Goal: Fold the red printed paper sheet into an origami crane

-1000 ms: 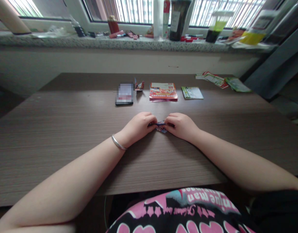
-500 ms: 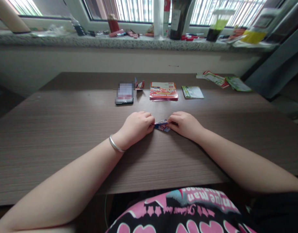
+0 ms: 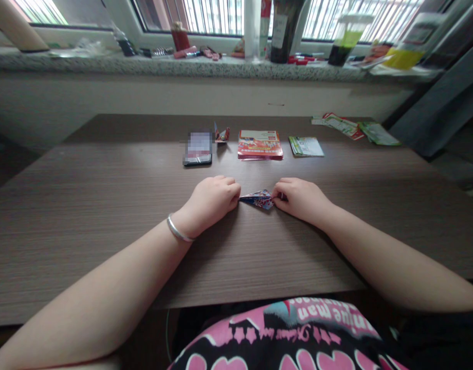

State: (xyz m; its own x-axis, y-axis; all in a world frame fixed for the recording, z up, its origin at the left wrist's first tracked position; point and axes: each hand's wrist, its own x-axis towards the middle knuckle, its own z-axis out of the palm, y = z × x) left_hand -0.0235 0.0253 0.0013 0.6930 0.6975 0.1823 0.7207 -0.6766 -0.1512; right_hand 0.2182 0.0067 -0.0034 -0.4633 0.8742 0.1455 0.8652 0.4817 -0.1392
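A small folded paper piece (image 3: 258, 198), blue and red printed, lies stretched flat on the brown wooden table (image 3: 105, 205) between my hands. My left hand (image 3: 213, 199), with a silver bangle on its wrist, pinches the paper's left tip with curled fingers. My right hand (image 3: 300, 198) pinches its right end the same way. Both fists rest on the tabletop near the middle.
Further back lie a dark phone (image 3: 198, 146), a small folded paper figure (image 3: 221, 135), a red stack of leaflets (image 3: 259, 145), a green leaflet (image 3: 306, 146) and more leaflets (image 3: 348, 126) at the far right. The stone windowsill (image 3: 182, 64) carries bottles and clutter.
My hands have drawn apart sideways, and the folded paper between them now shows stretched out as a longer pointed shape.
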